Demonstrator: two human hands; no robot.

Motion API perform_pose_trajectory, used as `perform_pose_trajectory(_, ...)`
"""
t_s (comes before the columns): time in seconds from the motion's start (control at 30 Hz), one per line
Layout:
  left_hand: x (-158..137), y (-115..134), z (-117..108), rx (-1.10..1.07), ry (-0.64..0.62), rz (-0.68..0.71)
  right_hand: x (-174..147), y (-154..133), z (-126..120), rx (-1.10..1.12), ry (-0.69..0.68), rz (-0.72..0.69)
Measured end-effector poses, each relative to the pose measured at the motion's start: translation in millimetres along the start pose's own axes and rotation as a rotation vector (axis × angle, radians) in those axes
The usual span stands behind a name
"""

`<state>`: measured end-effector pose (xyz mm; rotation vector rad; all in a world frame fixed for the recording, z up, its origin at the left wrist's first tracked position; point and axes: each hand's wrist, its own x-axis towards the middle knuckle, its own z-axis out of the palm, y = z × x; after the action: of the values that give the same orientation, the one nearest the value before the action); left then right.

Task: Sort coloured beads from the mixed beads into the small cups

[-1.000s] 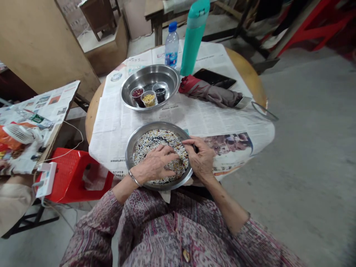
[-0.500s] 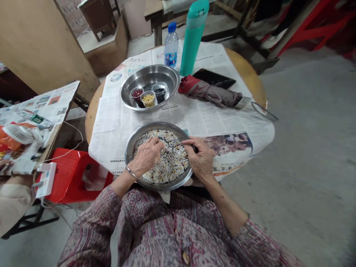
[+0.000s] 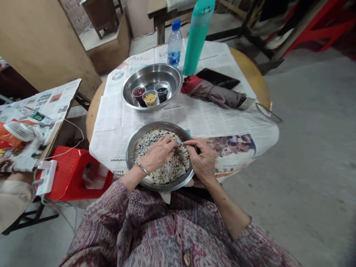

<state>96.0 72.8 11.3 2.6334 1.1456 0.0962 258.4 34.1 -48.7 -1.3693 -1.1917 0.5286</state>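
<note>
A metal bowl in front of me holds mixed grains, mostly white with black, yellow and reddish bits. My left hand is over the grains, its fingers bent together and their tips down at the surface; what they pinch, if anything, is hidden. At the bowl's right rim is my right hand, thumb and forefinger brought together above the grains. Something dark shows between its fingers, too small to name. Behind, a second metal bowl contains three clear cups: red beans, yellow grains and black beans.
Newspaper covers the round table. A water bottle, a teal bottle, a folded umbrella and a dark tablet or phone lie toward the back. A red stool and another person's arm are at left.
My left hand has moved to the right across the grains, toward my right hand. My right hand stays at the rim. The view has shifted slightly.
</note>
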Motion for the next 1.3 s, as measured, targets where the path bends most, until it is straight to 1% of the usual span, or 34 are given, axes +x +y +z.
perform_pose_trajectory(0.13, -12.7, -4.0, 1.2, -0.032, 0.018, -0.005, -0.1, 0.7, -0.4, 0.003, -0.006, 0.006)
perform_pose_trajectory(0.2, -22.8, -8.1, 1.3, -0.042, 0.036, -0.03, -0.2, 1.1, -0.7, 0.001, 0.0, 0.014)
perform_pose_trajectory(0.37, -49.8, -15.4, 3.4, -0.07, 0.148, -0.114, -0.8, 1.9, -1.8, -0.012, 0.004, 0.032)
perform_pose_trajectory(0.5, -60.3, -16.7, 8.0, -0.088, 0.192, -0.132, -0.9, 2.3, -2.0, -0.024, 0.003, 0.031)
perform_pose_trajectory(0.6, -59.7, -17.7, 10.7, -0.127, 0.193, -0.156, -0.9, 1.7, -1.7, -0.028, -0.004, 0.054)
perform_pose_trajectory(0.7, -56.9, -20.3, 7.5, -0.117, 0.223, -0.208, -0.8, 0.8, -1.4, -0.018, -0.006, 0.075)
perform_pose_trajectory(0.87, -60.3, -26.4, -5.5, 0.066, 0.281, -0.275, -0.5, 1.6, -1.3, -0.003, -0.009, 0.071)
perform_pose_trajectory(1.0, -71.0, -24.8, -8.1, 0.14, 0.289, -0.362, -0.5, 2.9, -1.5, -0.009, -0.013, 0.058)
perform_pose_trajectory(1.13, -69.4, -19.0, -6.8, 0.141, 0.282, -0.313, -0.5, 3.3, -1.7, -0.009, -0.01, 0.044)
perform_pose_trajectory(1.3, -40.7, -21.1, -1.5, 0.149, 0.257, -0.231, -0.5, 2.6, -1.7, -0.011, -0.013, 0.039)
